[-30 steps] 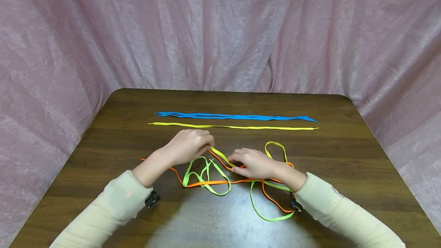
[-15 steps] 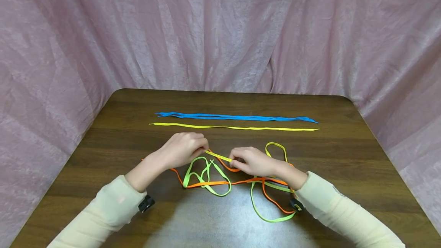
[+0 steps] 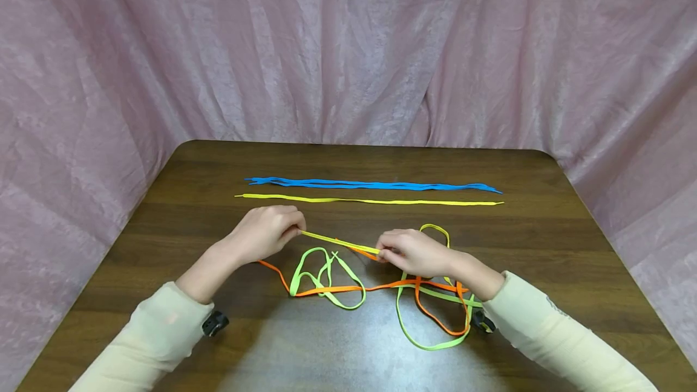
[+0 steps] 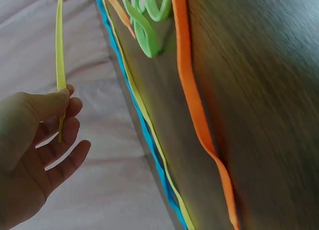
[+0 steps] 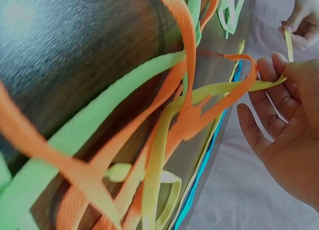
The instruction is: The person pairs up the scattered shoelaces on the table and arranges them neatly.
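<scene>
A flat yellow shoelace (image 3: 340, 242) is stretched between the two hands, above the table. My left hand (image 3: 267, 231) pinches it near its tip; in the left wrist view a short end of the lace (image 4: 60, 65) hangs below thumb and forefinger. Farther along, my right hand (image 3: 415, 253) pinches the same lace between thumb and fingers. From there the yellow lace (image 5: 214, 90) runs back into a tangle with orange laces (image 5: 167, 93) and green laces (image 5: 107, 103). An orange lace (image 3: 332, 289) crosses the table below the hands, over a looped green lace (image 3: 296, 274).
Several blue laces (image 3: 370, 185) lie straight side by side near the far edge of the wooden table (image 3: 544, 222). A single yellow lace (image 3: 414, 202) lies parallel in front of them. A pink curtain (image 3: 348, 47) hangs behind and around the table.
My left hand has moved left, drawing out a longer stretch of yellow lace. The right hand has moved slightly right and now pinches the lace. The blue laces have not moved.
</scene>
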Tool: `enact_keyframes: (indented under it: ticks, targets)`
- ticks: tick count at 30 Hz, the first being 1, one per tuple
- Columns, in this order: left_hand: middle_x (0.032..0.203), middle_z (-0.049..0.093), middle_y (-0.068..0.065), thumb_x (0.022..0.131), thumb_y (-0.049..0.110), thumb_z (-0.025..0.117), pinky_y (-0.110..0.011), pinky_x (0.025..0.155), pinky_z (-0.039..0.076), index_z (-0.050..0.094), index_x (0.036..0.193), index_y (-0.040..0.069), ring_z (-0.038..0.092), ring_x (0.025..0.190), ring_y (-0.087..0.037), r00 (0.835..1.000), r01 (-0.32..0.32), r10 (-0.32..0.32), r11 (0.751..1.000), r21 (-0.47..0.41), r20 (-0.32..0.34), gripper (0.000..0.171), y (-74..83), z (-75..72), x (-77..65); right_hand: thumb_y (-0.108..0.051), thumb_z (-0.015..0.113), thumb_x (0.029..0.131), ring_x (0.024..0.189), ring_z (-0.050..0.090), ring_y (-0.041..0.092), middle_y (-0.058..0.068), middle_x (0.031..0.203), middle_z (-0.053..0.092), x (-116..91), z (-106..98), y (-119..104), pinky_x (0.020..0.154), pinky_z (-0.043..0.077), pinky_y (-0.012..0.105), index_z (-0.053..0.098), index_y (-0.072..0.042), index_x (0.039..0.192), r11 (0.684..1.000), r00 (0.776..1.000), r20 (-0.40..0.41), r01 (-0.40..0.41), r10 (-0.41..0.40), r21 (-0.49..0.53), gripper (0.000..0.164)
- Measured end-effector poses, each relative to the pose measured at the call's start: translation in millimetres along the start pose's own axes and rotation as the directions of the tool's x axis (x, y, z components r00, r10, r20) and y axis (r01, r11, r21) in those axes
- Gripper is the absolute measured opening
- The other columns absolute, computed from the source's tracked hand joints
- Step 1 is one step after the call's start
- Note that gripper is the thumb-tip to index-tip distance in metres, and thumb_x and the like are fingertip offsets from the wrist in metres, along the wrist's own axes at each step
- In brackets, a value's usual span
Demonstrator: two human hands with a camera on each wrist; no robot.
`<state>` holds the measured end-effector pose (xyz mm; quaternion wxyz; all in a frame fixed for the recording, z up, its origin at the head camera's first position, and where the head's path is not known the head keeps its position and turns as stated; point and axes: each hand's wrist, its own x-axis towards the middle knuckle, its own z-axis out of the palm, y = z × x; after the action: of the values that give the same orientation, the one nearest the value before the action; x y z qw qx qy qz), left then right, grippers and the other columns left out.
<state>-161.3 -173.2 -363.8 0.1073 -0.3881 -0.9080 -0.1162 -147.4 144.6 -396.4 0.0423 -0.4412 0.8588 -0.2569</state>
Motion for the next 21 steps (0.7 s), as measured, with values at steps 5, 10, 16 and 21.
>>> enact_keyframes:
  ticks: [5, 10, 16, 21]
  targets:
    - [0.079, 0.059, 0.011, 0.081, 0.013, 0.069, -0.023, 0.053, 0.043, 0.063, 0.081, 0.021, 0.054, 0.063, -0.004, 0.998, 0.067, -0.067, 0.998, -0.005, 0.010, 0.009, -14.9, 0.3, -11.0, -0.011, 0.053, 0.092, 0.070, 0.048, 0.001, -0.012, 0.078, 0.055, -8, -5, 4, 0.065, 0.043, 0.019, 0.060, -0.018, 0.082, 1.000, 1.000, -0.021, -0.004, 0.003, -0.021, 0.014]
    - [0.079, 0.060, 0.011, 0.081, 0.013, 0.070, -0.026, 0.054, 0.044, 0.064, 0.080, 0.019, 0.054, 0.064, -0.005, 0.994, 0.110, -0.110, 0.994, 0.001, 0.002, 0.008, -27.4, 1.1, -18.1, -0.011, 0.053, 0.092, 0.071, 0.048, 0.001, -0.011, 0.079, 0.056, -14, -11, 7, 0.065, 0.044, 0.020, 0.061, -0.017, 0.084, 1.000, 0.999, -0.038, -0.023, 0.022, -0.018, 0.013]
    - [0.080, 0.063, 0.009, 0.080, 0.011, 0.069, -0.030, 0.055, 0.046, 0.065, 0.081, 0.018, 0.054, 0.065, -0.007, 0.986, 0.164, -0.164, 0.986, 0.007, 0.000, 0.008, -40.0, -0.7, -25.1, -0.010, 0.053, 0.092, 0.073, 0.051, 0.001, -0.008, 0.085, 0.059, -24, -18, 11, 0.066, 0.046, 0.021, 0.063, -0.014, 0.088, 0.999, 0.998, -0.048, -0.047, 0.046, 0.000, 0.012]
    - [0.080, 0.063, 0.008, 0.081, 0.009, 0.068, -0.031, 0.055, 0.045, 0.066, 0.082, 0.018, 0.053, 0.064, -0.009, 0.978, 0.207, -0.207, 0.978, 0.011, 0.006, 0.009, -49.3, -3.9, -30.4, -0.010, 0.052, 0.093, 0.076, 0.056, 0.001, -0.006, 0.087, 0.061, -30, -24, 15, 0.066, 0.047, 0.023, 0.064, -0.013, 0.090, 0.998, 0.995, -0.068, -0.068, 0.068, 0.004, 0.012]
